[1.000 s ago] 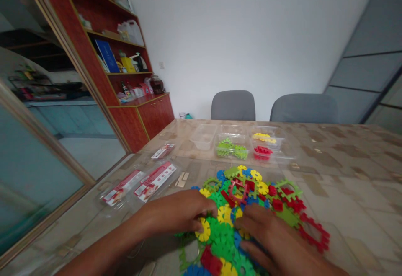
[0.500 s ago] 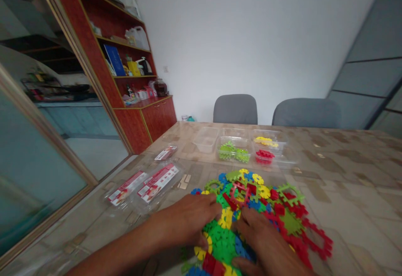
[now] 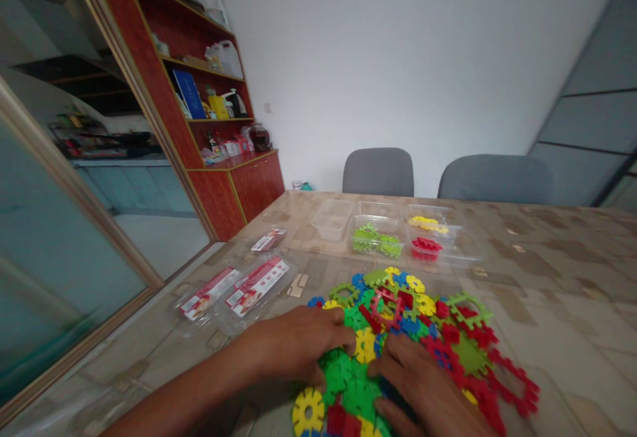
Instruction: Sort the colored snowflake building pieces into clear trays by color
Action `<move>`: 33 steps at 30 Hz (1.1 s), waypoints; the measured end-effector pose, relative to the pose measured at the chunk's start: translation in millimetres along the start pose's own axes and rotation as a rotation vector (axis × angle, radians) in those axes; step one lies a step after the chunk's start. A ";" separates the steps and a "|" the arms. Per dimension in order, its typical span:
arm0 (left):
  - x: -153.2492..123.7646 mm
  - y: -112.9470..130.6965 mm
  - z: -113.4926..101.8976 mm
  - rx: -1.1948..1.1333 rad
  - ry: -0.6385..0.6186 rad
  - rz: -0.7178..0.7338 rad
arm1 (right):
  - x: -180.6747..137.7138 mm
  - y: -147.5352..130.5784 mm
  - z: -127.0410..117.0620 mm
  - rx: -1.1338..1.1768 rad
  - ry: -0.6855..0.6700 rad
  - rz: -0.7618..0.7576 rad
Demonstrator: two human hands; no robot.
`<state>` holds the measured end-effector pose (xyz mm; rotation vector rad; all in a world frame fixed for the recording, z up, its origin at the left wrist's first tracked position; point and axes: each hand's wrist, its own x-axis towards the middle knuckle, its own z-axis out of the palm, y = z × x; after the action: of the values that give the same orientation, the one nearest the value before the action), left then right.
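A pile of mixed plastic building pieces, with notched discs and toothed rings, lies at the table's near side. My left hand (image 3: 308, 341) reaches in from the left, its fingers bent and its thumb apart, touching the pieces. Opposite it, my right hand (image 3: 415, 380) rests at the pile's right part, fingers and thumb apart. Between them are green pieces (image 3: 346, 374) and a yellow notched disc (image 3: 365, 345). Another yellow disc (image 3: 308, 410) lies below my left hand, beside red blocks (image 3: 343, 420). Red toothed pieces (image 3: 517, 380) spread to the right. Neither hand shows a piece lifted.
Behind the pile stand clear boxes, holding light green pieces (image 3: 375, 241), yellow pieces (image 3: 428, 225) and red pieces (image 3: 425, 248). A frosted plastic tub (image 3: 331, 218) is beside them. Clear packages with red-and-white labels (image 3: 256, 286) lie left. Grey chairs (image 3: 378, 172) stand beyond the table.
Both hands stay at the pile with small finger movements. The green pieces between them have shifted, and the yellow disc below my left hand now shows whole. The view has swung slightly left.
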<state>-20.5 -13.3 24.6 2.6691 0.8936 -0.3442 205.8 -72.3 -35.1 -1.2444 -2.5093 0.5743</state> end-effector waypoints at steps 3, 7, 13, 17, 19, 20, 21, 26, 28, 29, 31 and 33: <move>-0.4 1.7 -0.8 0.002 0.010 0.015 | -0.5 0.8 6.4 -0.055 -0.024 -0.064; 0.4 1.3 -0.8 -0.045 0.049 0.098 | 0.8 4.5 11.3 -0.090 -0.025 -0.056; 3.9 -5.7 -0.8 -0.155 0.088 0.138 | 2.7 6.8 8.0 -0.123 -0.066 -0.038; 5.3 -12.4 -4.6 -0.288 0.221 0.136 | 2.9 7.4 5.8 -0.122 -0.065 -0.048; 7.6 -16.4 -6.1 -0.396 0.309 0.131 | 2.6 8.0 4.6 -0.118 -0.033 -0.059; 9.8 -18.5 -6.3 -0.458 0.351 0.112 | 2.4 8.7 4.3 -0.118 -0.021 -0.069; 12.7 -20.8 -6.3 -0.529 0.395 0.081 | 2.5 9.7 4.6 -0.121 -0.015 -0.079; 40.5 -35.9 -11.1 -1.035 0.496 -0.088 | 7.5 19.5 13.9 -0.178 0.013 -0.154; 58.2 -44.9 -20.7 -1.144 0.521 -0.129 | 9.9 22.8 17.2 -0.225 0.041 -0.196; 68.5 -49.9 -27.7 -1.160 0.545 -0.144 | 10.6 23.7 17.9 -0.245 0.048 -0.209; 91.1 -59.8 -45.4 -1.157 0.606 -0.163 | 10.4 24.2 17.6 -0.264 0.048 -0.216; 113.7 -67.2 -66.0 -1.161 0.682 -0.167 | 8.9 24.6 17.4 -0.259 0.027 -0.215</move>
<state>34.9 123.0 35.5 1.5792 1.0278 0.8563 210.3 -55.4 -61.4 -1.0330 -2.7123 0.1854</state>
